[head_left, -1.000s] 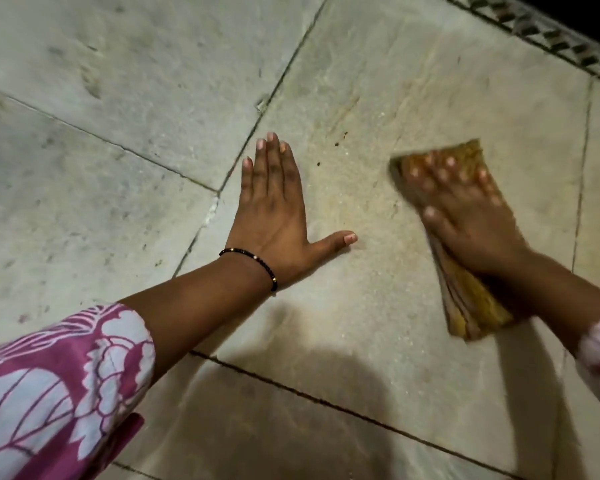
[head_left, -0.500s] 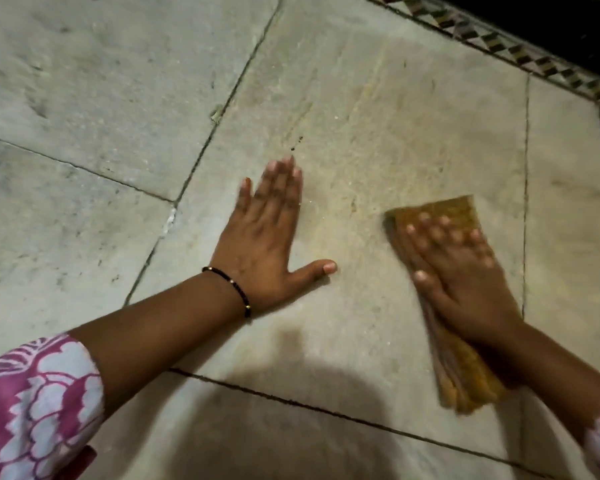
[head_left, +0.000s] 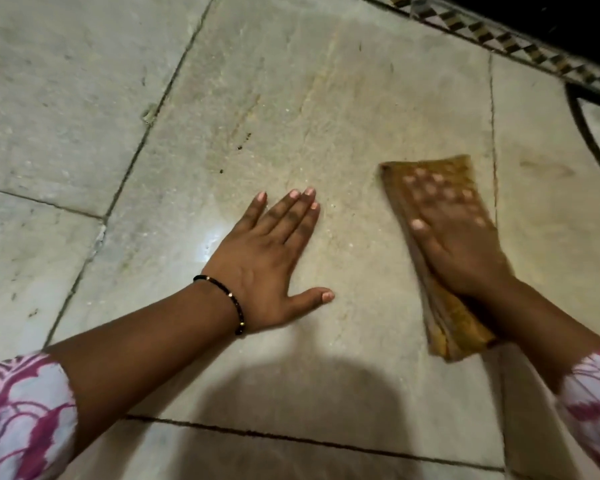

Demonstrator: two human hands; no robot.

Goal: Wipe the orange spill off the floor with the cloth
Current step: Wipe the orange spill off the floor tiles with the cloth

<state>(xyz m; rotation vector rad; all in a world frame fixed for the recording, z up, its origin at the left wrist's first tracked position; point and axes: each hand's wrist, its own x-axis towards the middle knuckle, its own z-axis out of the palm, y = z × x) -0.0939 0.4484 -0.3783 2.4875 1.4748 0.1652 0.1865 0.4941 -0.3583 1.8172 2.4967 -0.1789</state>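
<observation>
A folded orange-yellow cloth [head_left: 458, 327] lies flat on the stone floor at the right. My right hand [head_left: 454, 244] presses down on it with fingers spread flat, blurred by motion. My left hand [head_left: 264, 268], with a black bead bracelet at the wrist, rests palm down on the same large tile, fingers together and thumb out, holding nothing. A faint yellowish smear [head_left: 326, 133] tints the tile beyond both hands, with a few small dark specks [head_left: 239, 147] in it.
Dark grout lines [head_left: 146, 133] divide the pale stone tiles. A patterned black-and-yellow border strip [head_left: 499, 39] runs along the top right, with a dark area beyond it. A curved dark rim [head_left: 582, 133] shows at the right edge. My shadow falls across the near floor.
My right hand has slid the cloth across the tile, toward me at first and now blurred in motion. The view has shifted; my left hand stays planted on the floor.
</observation>
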